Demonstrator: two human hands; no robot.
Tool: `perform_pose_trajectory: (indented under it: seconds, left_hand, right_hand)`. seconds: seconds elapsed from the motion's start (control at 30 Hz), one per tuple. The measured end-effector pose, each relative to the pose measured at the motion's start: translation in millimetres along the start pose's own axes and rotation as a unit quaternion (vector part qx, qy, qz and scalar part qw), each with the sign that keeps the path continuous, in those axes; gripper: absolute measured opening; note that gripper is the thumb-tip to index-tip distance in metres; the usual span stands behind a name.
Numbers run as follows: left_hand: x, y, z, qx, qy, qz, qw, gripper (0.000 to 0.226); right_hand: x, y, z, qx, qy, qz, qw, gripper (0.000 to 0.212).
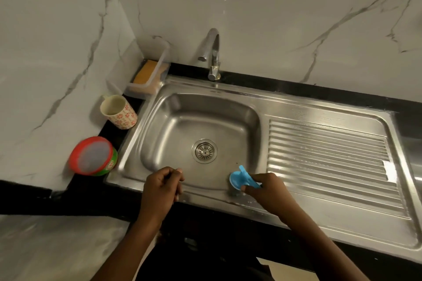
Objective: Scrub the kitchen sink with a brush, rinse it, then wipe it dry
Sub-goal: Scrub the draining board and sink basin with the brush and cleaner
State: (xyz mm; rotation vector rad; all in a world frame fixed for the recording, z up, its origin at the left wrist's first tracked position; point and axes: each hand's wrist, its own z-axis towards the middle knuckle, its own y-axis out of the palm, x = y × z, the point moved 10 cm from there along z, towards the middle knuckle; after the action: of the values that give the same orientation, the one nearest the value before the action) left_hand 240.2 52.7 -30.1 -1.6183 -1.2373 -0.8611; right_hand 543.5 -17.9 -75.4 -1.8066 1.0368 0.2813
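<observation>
The left hand is curled into a fist above the near rim of the sink, with nothing visible in it. The right hand grips a blue brush by its handle. The brush head is pressed down on the near right corner of the basin, where rim meets wall. The drain sits in the middle of the basin floor, well apart from the brush. The ridged drainboard lies to the right.

On the black counter left of the sink stands a tub with a red lid and a green side. A small print on its side is too blurred to read. Behind it is a cup patterned with red flowers. Farther back, in the corner, a clear tray holds a yellow sponge. The tap rises behind the basin against the veined marble wall.
</observation>
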Motion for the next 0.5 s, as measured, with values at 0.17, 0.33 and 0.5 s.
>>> perform_pose_trajectory:
  seconds: [0.17, 0.33, 0.5]
  left_hand:
    - [-13, -45, 3, 0.029, -0.015, -0.003, 0.999, 0.032]
    - [-29, -105, 10, 0.071, -0.036, -0.015, 0.997, 0.03]
    - [-52, -164, 20, 0.108, -0.073, -0.015, 0.991, 0.03]
  right_hand:
    - [-67, 31, -1, -0.024, -0.047, 0.136, 0.989, 0.014]
    - [-177, 70, 1, -0.05, -0.151, 0.153, 0.975, 0.014]
    - [-274, 118, 7, -0.057, -0.239, 0.084, 0.966, 0.032]
